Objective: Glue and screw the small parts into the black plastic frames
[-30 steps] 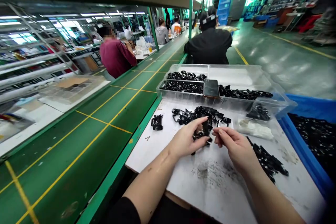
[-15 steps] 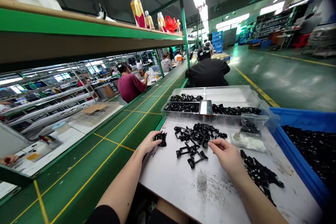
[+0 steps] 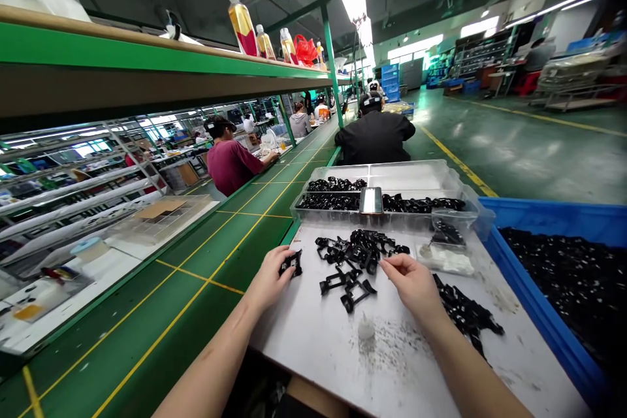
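Note:
At the left edge of the white work board point(image 3: 313, 333), my left hand point(image 3: 269, 277) grips a small black plastic part point(image 3: 292, 264) between thumb and fingers. My right hand point(image 3: 414, 284) is closed in a pinch beside a heap of black plastic parts point(image 3: 365, 248); whatever its fingertips hold is too small to make out. Two black frame-shaped parts point(image 3: 357, 295) lie loose in front of the heap. A small translucent bottle point(image 3: 365, 326) stands nearer me, among dark specks on the board. More black parts point(image 3: 465, 313) are piled to the right, partly behind my right forearm.
Behind the heap stands a clear divided tray point(image 3: 304, 214) of black parts, with a phone point(image 3: 371, 200) resting on it. A blue bin point(image 3: 533, 294) full of black parts is at right. The green conveyor point(image 3: 196, 274) runs along the left. Co-workers point(image 3: 375, 134) sit farther off.
The camera view has turned slightly to the right. In my left hand the black part has turned a little. My right hand keeps its pinch beside the heap.

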Demonstrator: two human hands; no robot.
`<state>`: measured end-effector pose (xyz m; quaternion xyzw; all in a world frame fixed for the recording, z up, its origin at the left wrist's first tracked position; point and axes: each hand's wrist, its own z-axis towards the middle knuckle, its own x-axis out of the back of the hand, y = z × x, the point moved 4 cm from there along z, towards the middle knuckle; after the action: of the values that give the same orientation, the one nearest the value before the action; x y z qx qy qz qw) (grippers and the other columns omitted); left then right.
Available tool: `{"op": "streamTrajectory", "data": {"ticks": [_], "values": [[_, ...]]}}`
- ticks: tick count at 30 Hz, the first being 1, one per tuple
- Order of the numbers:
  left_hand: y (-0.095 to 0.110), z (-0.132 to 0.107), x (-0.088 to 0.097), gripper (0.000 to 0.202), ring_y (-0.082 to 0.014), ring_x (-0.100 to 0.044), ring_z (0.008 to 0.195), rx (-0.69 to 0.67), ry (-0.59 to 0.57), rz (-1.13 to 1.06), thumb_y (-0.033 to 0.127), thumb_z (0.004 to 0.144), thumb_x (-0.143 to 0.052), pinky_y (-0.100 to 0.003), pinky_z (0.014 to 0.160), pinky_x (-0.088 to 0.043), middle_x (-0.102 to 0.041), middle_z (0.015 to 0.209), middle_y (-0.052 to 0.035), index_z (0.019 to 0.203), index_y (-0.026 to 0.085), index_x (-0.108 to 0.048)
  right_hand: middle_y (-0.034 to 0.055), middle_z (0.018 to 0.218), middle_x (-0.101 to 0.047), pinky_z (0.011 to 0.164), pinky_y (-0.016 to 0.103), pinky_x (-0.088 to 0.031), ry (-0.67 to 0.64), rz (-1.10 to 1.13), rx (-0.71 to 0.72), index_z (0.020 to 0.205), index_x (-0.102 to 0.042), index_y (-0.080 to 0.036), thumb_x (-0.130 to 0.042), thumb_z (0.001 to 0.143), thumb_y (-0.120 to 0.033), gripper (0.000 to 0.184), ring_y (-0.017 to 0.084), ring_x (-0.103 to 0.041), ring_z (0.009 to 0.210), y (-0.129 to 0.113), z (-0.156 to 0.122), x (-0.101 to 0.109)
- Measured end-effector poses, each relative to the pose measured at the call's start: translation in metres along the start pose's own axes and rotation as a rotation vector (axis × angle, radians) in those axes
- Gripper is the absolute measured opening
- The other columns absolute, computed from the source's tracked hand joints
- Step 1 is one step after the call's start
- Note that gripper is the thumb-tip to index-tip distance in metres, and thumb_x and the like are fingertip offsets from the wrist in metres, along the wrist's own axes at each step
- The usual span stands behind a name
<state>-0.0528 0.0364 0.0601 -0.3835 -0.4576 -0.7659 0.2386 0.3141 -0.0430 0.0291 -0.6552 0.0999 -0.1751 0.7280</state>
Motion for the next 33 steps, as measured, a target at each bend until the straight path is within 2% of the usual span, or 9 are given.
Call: {"op": "streamTrajectory", "data": {"ticks": [3, 5, 9, 13, 20, 23, 26, 30, 33], "values": [[0.028, -0.014, -0.02, 0.034, -0.0314, -0.059, 0.144, -0.073, -0.009, -0.008, 0.035, 0.103, -0.059, -0.054, 0.125, -0.046, -0.066, 0.15, -0.0143, 0.134, 0.025, -0.071, 0.0046, 0.072, -0.067, 0.068, 0.035, -0.048, -0.017, -0.017, 0.006, 0.073, -0.069, -0.021, -0.078, 0.079, -0.065, 0.045, 0.022, -0.059, 0.071, 0.001, -0.001, -0.001], [0.03, -0.018, -0.026, 0.031, -0.0302, -0.059, 0.144, -0.076, 0.01, 0.0, 0.032, 0.101, -0.062, -0.052, 0.125, -0.046, -0.067, 0.148, -0.012, 0.13, 0.027, -0.072, 0.0035, 0.069, -0.065, 0.065, 0.034, -0.047, -0.034, -0.026, -0.006, 0.076, -0.071, -0.021, -0.076, 0.081, -0.066, 0.045, 0.021, -0.059, 0.067, 0.004, 0.0, -0.002], [-0.014, -0.015, -0.011, 0.032, -0.034, -0.052, 0.149, 0.1, 0.159, 0.063, 0.029, 0.105, -0.059, -0.063, 0.13, -0.037, -0.061, 0.153, -0.0165, 0.136, 0.021, -0.068, 0.0042, 0.069, -0.066, 0.062, 0.034, -0.049, -0.047, -0.024, -0.032, 0.091, -0.074, -0.02, -0.07, 0.083, -0.073, 0.054, 0.021, -0.06, 0.063, 0.013, 0.003, -0.003], [-0.068, -0.017, -0.001, 0.034, -0.0314, -0.066, 0.131, 0.307, 0.189, 0.092, 0.036, 0.104, -0.069, -0.06, 0.114, -0.053, -0.068, 0.14, -0.0131, 0.132, 0.017, -0.068, 0.0044, 0.069, -0.066, 0.062, 0.034, -0.05, -0.053, -0.038, -0.04, 0.093, -0.074, -0.02, -0.068, 0.087, -0.073, 0.053, 0.021, -0.06, 0.064, 0.016, 0.002, -0.005], [-0.076, -0.025, -0.019, 0.038, -0.0306, -0.067, 0.129, 0.379, 0.184, 0.06, 0.038, 0.105, -0.069, -0.057, 0.112, -0.056, -0.068, 0.141, -0.013, 0.136, 0.017, -0.066, 0.006, 0.072, -0.069, 0.063, 0.036, -0.053, -0.106, -0.178, 0.022, 0.091, -0.072, -0.021, -0.057, 0.093, -0.065, 0.047, 0.023, -0.065, 0.067, 0.002, 0.0, -0.004], [-0.057, -0.022, -0.014, 0.034, -0.0344, -0.061, 0.139, 0.322, 0.199, 0.065, 0.032, 0.107, -0.06, -0.062, 0.122, -0.046, -0.066, 0.144, -0.0163, 0.138, 0.018, -0.065, 0.0056, 0.072, -0.071, 0.061, 0.036, -0.051, -0.216, -0.244, 0.047, 0.083, -0.074, -0.022, -0.061, 0.091, -0.057, 0.038, 0.023, -0.064, 0.064, -0.003, 0.0, -0.006], [-0.014, -0.014, -0.023, 0.035, -0.0343, -0.059, 0.141, 0.159, 0.131, 0.053, 0.027, 0.108, -0.046, -0.058, 0.125, -0.043, -0.067, 0.144, -0.0168, 0.136, 0.021, -0.066, 0.005, 0.078, -0.076, 0.063, 0.036, -0.049, -0.316, -0.323, 0.085, 0.083, -0.079, -0.025, -0.065, 0.089, -0.046, 0.026, 0.024, -0.067, 0.067, -0.005, -0.005, -0.011], [0.069, 0.0, -0.075, 0.025, -0.0272, -0.07, 0.119, -0.167, -0.186, -0.029, 0.028, 0.106, -0.055, -0.044, 0.11, -0.054, -0.078, 0.125, -0.009, 0.123, 0.025, -0.073, 0.0062, 0.09, -0.079, 0.077, 0.038, -0.052, -0.262, -0.378, 0.139, 0.094, -0.079, -0.023, -0.062, 0.092, -0.037, 0.021, 0.024, -0.07, 0.081, -0.006, -0.007, -0.015], [0.112, 0.004, -0.11, 0.024, -0.0315, -0.068, 0.118, -0.321, -0.322, -0.039, 0.028, 0.099, -0.07, -0.05, 0.107, -0.051, -0.078, 0.122, -0.0095, 0.123, 0.025, -0.075, 0.0045, 0.083, -0.077, 0.073, 0.034, -0.051, -0.221, -0.416, 0.156, 0.087, -0.075, -0.022, -0.064, 0.091, -0.033, 0.016, 0.021, -0.067, 0.074, -0.005, -0.004, -0.013]]}}
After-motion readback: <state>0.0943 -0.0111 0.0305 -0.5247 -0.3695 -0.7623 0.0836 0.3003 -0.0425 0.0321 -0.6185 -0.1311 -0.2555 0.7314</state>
